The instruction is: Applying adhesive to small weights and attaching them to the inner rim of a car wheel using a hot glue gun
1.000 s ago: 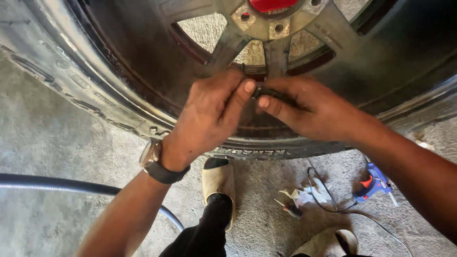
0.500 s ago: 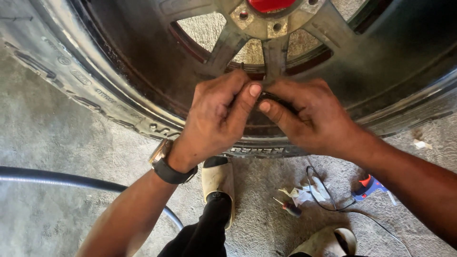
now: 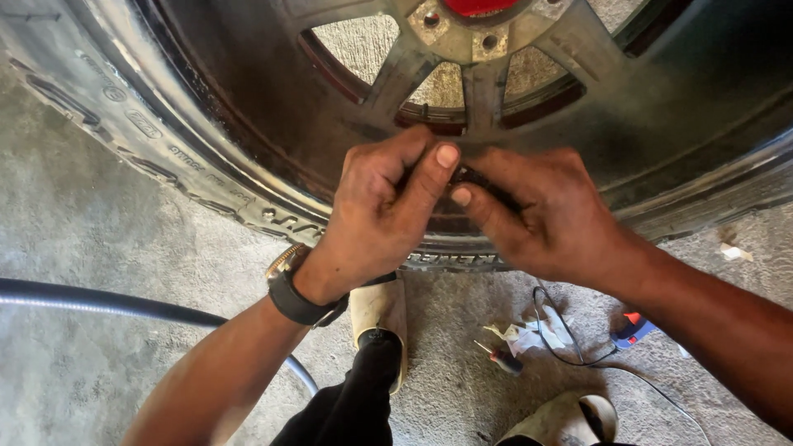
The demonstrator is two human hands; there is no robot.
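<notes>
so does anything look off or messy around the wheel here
Mostly the floor: a crumpled rag, a small screwdriver and a thin black wire lie scattered by the sandal. The wheel rim looks scuffed and grimy. Both hands pinch something small, mostly hidden.

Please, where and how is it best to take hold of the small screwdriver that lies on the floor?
Probably by its dark handle. The screwdriver lies flat on the concrete floor, thin shaft pointing up-left, thicker handle toward lower-right beside the crumpled paper. Come from above and pinch across the handle, on the side away from the black wire.
</notes>
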